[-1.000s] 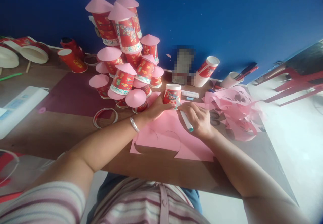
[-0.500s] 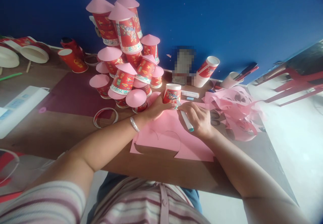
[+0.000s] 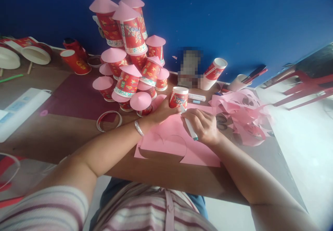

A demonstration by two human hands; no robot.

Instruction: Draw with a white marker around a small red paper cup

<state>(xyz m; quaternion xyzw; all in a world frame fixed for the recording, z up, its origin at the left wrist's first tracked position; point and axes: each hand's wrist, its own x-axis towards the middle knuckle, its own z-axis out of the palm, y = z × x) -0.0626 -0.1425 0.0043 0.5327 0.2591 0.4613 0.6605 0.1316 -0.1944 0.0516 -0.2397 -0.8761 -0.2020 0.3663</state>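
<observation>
A red patterned paper cup (image 3: 178, 97) stands upside down on a pink paper sheet (image 3: 179, 144) in the middle of the wooden table. My left hand (image 3: 161, 112) grips the cup's base from the left and holds it against the sheet. My right hand (image 3: 204, 125) is closed on a white marker with a teal end (image 3: 190, 128), its tip at the cup's lower right rim. The sheet has round pieces cut out of its near edge.
A pile of red cups topped with pink paper cones (image 3: 130, 54) rises behind my left hand. Pink paper scraps (image 3: 240, 114) and scissors (image 3: 221, 121) lie to the right. More cups (image 3: 213, 72), cut rims (image 3: 108, 120), markers (image 3: 195, 97) and a white box (image 3: 19, 111) lie around.
My right hand with the marker has shifted slightly along the cup's rim, towards me. The left hand and the cup have stayed put.
</observation>
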